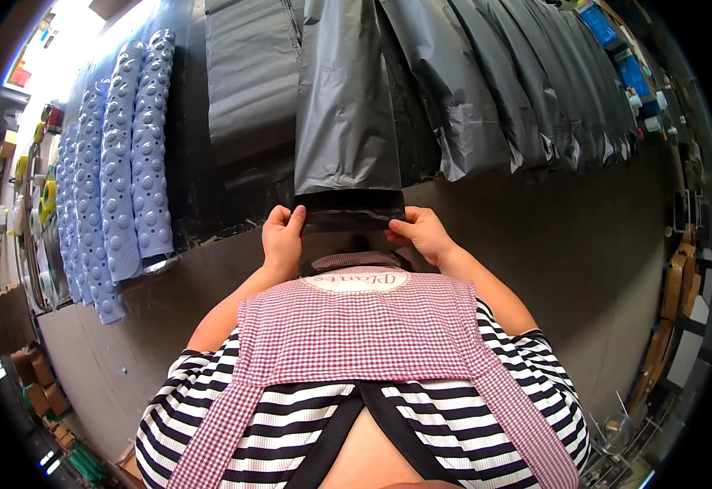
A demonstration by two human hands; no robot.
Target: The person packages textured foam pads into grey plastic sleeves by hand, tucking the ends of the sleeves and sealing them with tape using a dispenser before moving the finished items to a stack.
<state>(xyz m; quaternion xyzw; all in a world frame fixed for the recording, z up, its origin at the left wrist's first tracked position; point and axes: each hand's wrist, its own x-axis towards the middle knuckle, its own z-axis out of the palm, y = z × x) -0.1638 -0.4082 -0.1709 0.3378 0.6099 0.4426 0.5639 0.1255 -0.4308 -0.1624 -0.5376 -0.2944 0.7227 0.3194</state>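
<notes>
Fingers of the left hand (282, 236) and right hand (421, 232) pinch the grey mailer bag's (343, 122) flap at the desk (535, 244) edge; uneven pulling could crease the seal crooked.

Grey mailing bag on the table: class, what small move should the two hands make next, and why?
Probably press the flap down flat. The left hand and right hand pinch the two ends of the dark flap of the grey mailing bag, which looks folded over but not yet smoothed.

Grey plastic mailer bag (346, 106) (slightly glossy); blue mats (132, 155) knobbly.
</notes>
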